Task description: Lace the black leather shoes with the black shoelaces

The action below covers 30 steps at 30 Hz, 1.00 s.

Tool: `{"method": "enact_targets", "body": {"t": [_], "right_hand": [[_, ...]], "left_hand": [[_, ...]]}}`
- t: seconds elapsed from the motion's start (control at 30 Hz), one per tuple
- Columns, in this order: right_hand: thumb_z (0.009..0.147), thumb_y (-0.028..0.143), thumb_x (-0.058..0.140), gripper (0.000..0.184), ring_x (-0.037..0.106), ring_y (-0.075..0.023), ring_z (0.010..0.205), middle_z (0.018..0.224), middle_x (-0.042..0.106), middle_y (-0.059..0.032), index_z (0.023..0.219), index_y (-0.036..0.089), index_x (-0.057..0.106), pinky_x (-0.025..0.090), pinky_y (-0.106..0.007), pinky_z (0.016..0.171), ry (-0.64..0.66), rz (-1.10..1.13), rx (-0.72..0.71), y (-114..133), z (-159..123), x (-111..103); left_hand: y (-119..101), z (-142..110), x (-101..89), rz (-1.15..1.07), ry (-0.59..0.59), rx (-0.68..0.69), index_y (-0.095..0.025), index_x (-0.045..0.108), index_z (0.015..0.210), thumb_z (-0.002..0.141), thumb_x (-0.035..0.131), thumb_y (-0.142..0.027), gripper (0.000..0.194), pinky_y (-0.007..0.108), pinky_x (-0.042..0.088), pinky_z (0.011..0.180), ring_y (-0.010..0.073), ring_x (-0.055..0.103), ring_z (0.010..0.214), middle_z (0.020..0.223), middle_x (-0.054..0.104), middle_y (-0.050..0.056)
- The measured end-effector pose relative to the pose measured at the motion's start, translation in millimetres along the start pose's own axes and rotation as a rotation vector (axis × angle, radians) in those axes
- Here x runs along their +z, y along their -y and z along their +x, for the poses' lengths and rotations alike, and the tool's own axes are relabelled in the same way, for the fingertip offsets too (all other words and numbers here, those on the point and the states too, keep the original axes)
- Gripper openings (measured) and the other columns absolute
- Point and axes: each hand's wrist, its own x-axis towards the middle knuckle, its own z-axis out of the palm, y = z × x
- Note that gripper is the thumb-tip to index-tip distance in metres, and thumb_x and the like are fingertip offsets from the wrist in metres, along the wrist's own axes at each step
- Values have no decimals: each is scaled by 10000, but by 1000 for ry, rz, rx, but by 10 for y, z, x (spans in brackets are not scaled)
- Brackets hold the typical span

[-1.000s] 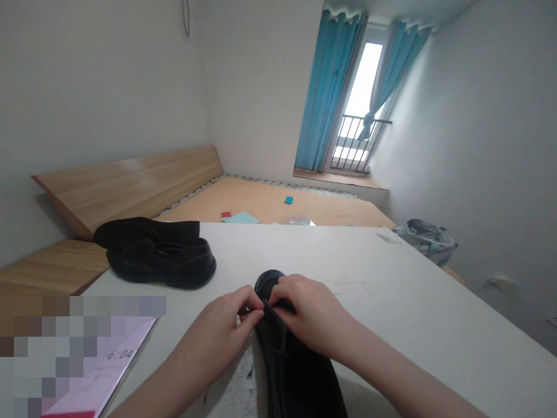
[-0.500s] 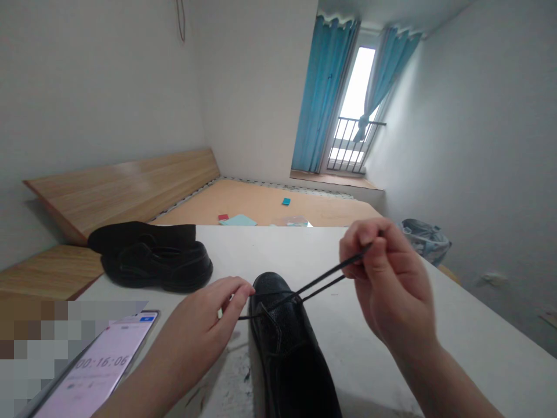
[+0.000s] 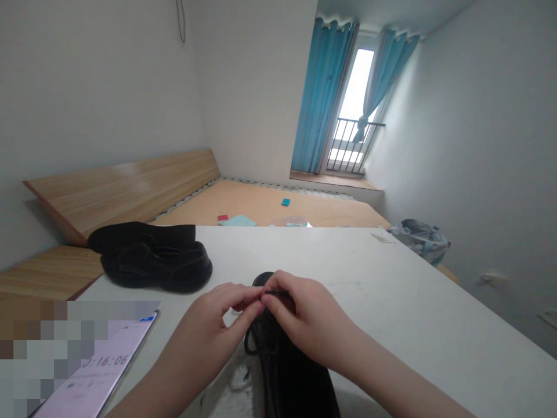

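A black leather shoe [image 3: 300, 383] lies on the white table with its toe pointing away from me. Over its front part my left hand [image 3: 221, 316] and my right hand [image 3: 304, 313] meet, thumbs and fingertips pinched together. Between them runs a thin black shoelace [image 3: 251, 342], which droops in a loop on the shoe's left side. Both pinches close on this lace, though the fingers cover most of it and the eyelets. The toe cap shows just beyond my fingertips.
Another black shoe [image 3: 161, 264] sits at the table's left, beside a dark flat-topped item [image 3: 143, 232]. A phone showing a timer [image 3: 117, 371] lies at the near left. Beyond the white table [image 3: 435, 325] are a bed [image 3: 256, 194] and a patterned bag [image 3: 422, 241].
My right hand, which held the lace pulled out to the right, has come in to the shoe's toe and now touches my left fingertips. A lace loop now hangs at the left.
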Motion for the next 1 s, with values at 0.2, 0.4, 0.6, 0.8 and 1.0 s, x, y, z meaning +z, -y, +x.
{"method": "enact_targets", "body": {"t": [0.2,0.4,0.6,0.8,1.0], "right_hand": [[940,197,368,129,524,-153,717,765,562,12,839,217,445,379,-269,644,-66,146,79,13,-9,-36],[870,208,559,116,562,-127,664,745,672,8,844,197,672,397,-241,613,-129,330,-22,-29,16,93],[849,257,607,150,569,-136,650,684,659,-7,772,169,701,427,-255,618,-49,451,37,-24,22,86],[944,346,499,278,567,-169,893,852,597,-37,747,179,599,436,-342,884,187,589,-173,11,51,2],[942,377,544,240,321,-84,447,591,342,56,755,240,480,265,-195,396,-156,988,-209,92,-317,-618]], "left_hand": [[9,18,-24,-103,-137,-143,-243,722,884,809,620,-386,191,287,521,700,202,664,833,884,745,7],[-22,-1,-3,-256,-268,-51,-252,721,803,789,660,-322,94,252,525,700,165,645,820,849,709,-13],[-37,-12,39,-272,-282,74,-260,721,775,799,662,-230,70,219,483,650,129,602,769,802,634,-21],[-93,-62,11,-290,-265,103,-259,699,790,825,629,-242,80,247,482,782,147,594,874,900,617,-7],[-41,-27,-123,-311,-318,-97,-287,651,1150,939,402,-426,355,393,356,1098,214,542,1171,1240,636,1]]}}
